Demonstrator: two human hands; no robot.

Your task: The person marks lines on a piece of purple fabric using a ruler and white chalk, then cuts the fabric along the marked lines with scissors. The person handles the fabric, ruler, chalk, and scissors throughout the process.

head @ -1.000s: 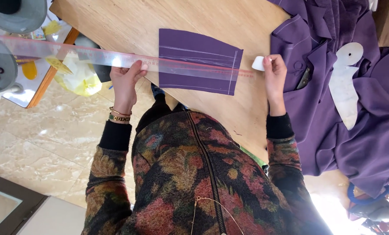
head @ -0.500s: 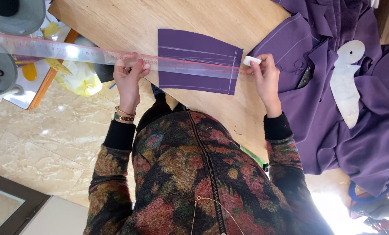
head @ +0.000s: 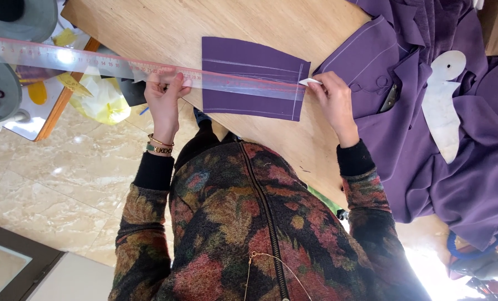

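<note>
- The left hand (head: 164, 97) lies fingers flat on a long clear plastic ruler (head: 110, 68), pressing it down at the table edge, at about 9 o'clock from the purple fabric rectangle (head: 253, 78).
- The right hand (head: 333, 103) pinches a small white piece of tailor's chalk (head: 309, 82) between thumb and fingertips, its tip touching the fabric's right edge, at 3 o'clock of the piece, right where the ruler ends.
- The fabric rectangle lies flat on the wooden table (head: 293, 25), near the table edge, with the ruler laid across its middle. Faint white chalk lines already run along it and down its right side.
- The piece looks light, soft and limp; I judge it would slide or wrinkle easily, so it is best held by flat pressure through the ruler rather than pinched at a corner.
- The ruler looks thin and flexible, overhanging the table to the left; it is best pinned close to the fabric.
- At 3 o'clock lies a heap of purple garment (head: 460, 150) with a white pattern piece (head: 444, 106) on it.
- At 9 o'clock, off the table, sits a yellow plastic bag (head: 101, 100).
</note>
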